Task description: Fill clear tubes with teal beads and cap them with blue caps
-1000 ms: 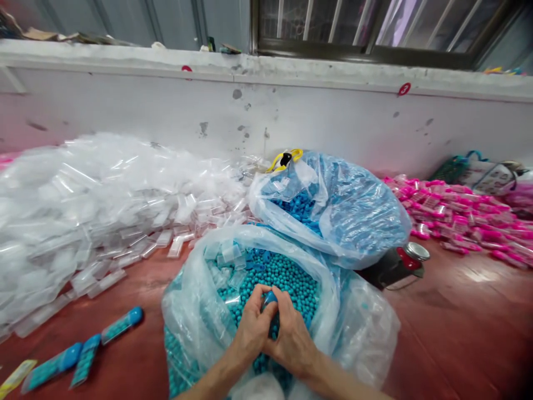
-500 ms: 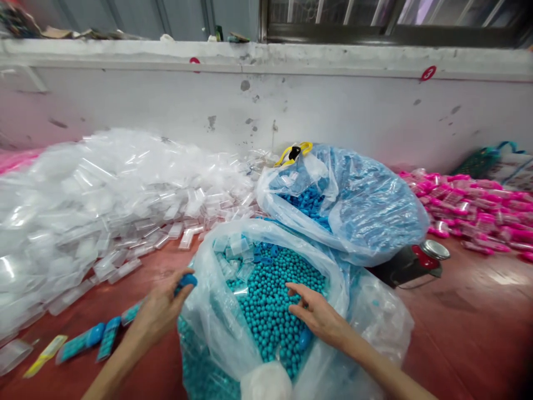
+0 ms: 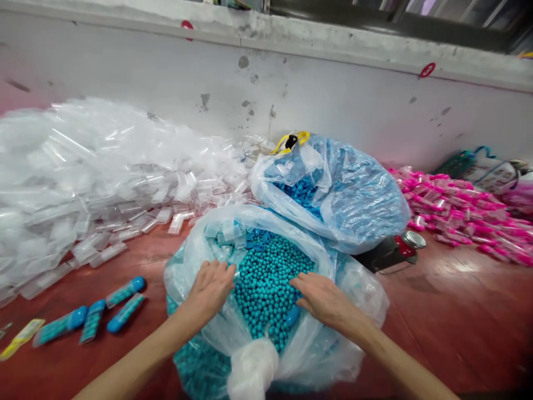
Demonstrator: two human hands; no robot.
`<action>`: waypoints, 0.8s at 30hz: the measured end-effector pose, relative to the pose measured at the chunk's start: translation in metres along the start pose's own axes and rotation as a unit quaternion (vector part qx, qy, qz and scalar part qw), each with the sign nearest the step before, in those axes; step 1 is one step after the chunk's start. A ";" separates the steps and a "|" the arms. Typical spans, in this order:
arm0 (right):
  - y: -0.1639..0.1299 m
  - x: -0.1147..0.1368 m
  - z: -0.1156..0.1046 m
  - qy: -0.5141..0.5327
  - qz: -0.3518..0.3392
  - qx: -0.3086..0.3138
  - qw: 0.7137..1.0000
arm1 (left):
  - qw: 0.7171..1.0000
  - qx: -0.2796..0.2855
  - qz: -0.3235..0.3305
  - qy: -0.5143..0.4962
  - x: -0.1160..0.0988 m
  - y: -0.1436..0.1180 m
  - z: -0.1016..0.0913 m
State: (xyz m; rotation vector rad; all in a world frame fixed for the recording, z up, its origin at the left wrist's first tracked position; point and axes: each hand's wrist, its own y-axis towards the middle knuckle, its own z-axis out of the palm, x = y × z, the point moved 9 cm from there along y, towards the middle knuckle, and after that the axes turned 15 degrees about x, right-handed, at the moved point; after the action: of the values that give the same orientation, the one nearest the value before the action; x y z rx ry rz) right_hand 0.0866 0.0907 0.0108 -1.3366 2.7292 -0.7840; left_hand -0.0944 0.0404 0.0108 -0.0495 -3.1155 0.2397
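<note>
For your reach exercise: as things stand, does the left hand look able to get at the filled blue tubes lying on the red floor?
Probably yes: the left hand rests at the bag's left rim, and bare floor separates it from the filled blue tubes.

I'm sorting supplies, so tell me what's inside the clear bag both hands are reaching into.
The clear bag holds teal beads, clear tubes at the back and some blue caps. Left hand and right hand cover part; deeper contents are hidden.
</note>
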 end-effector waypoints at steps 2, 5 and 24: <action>0.002 0.001 0.011 -0.058 0.017 0.014 0.998 | 1.000 -0.001 0.015 0.008 -0.009 0.010 0.016; 0.017 -0.001 0.028 -0.084 0.025 0.024 0.996 | 0.999 -0.001 0.042 -0.005 -0.021 0.018 0.025; 0.059 -0.037 0.016 0.156 0.002 -0.077 0.985 | 0.685 0.200 -0.064 -0.697 -0.071 0.098 0.092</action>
State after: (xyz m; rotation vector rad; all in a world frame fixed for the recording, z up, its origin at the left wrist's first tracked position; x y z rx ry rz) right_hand 0.0701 0.1414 -0.0372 -1.3364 3.0897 -0.8657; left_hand -0.0226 0.1211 -0.0961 0.6829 -4.2784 1.6647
